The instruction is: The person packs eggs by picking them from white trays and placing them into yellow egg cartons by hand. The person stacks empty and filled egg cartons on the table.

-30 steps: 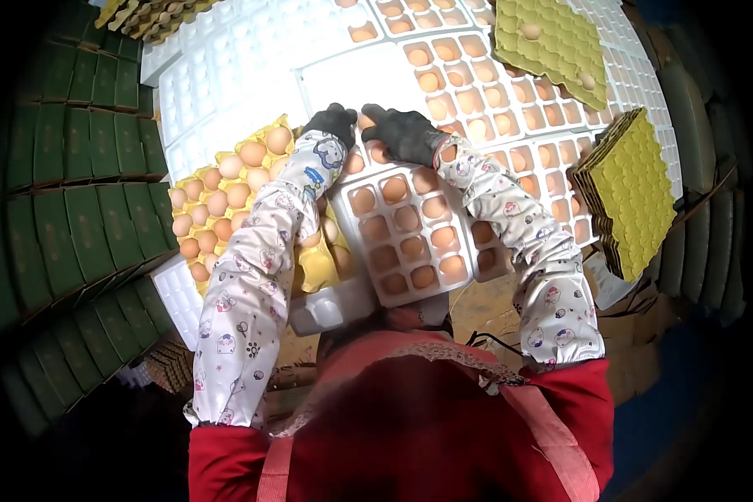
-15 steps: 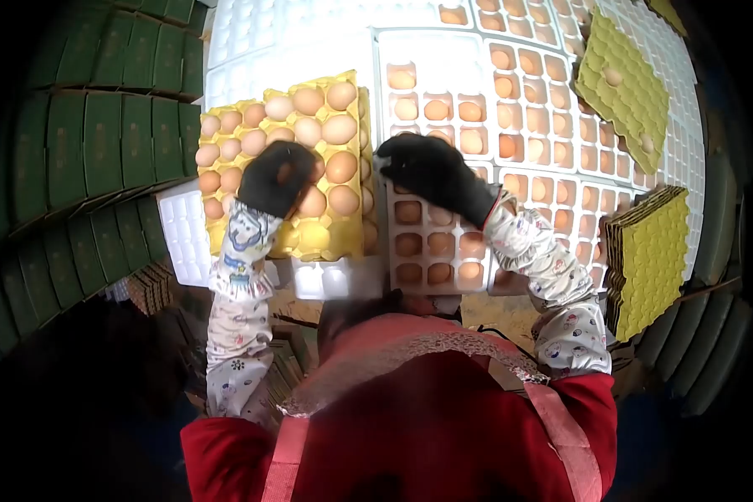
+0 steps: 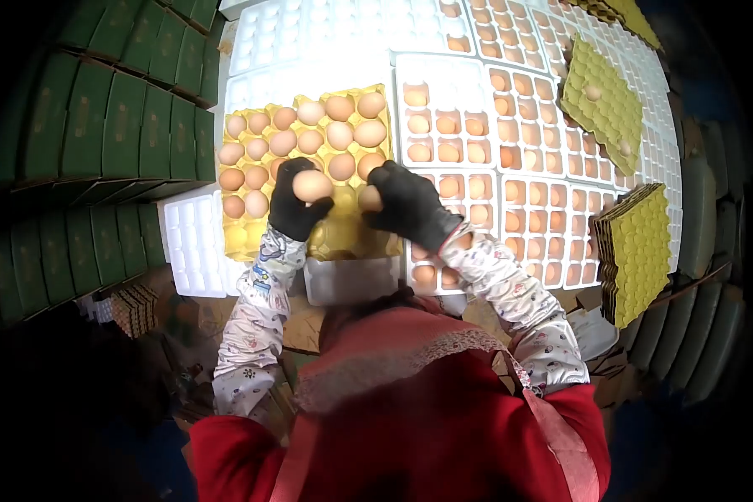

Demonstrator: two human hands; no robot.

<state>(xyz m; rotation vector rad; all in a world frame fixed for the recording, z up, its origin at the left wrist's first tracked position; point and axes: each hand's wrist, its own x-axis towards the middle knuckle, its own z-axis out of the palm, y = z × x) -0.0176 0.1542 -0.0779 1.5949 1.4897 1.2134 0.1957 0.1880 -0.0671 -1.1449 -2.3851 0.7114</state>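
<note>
A narrow gap separates left hand (image 3: 290, 209) from right hand (image 3: 410, 205); eggs (image 3: 340, 135) crowd beyond it; boxes (image 3: 117, 125) wall the left.

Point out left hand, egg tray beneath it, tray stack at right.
Left hand (image 3: 289, 205): head view, middle of glove.
Egg tray (image 3: 244, 237): head view, bare lower-left cups.
Tray stack (image 3: 641, 255): head view, top tray's face.

Strong glare washing out the white trays (image 3: 268, 38) beyond the fingers (image 3: 385, 177), dim green boxes (image 3: 84, 109) left of them, deep shadow below left, slightly soft apron (image 3: 393, 360) below them, fisheye bending farther out, black vignetted corners.
</note>
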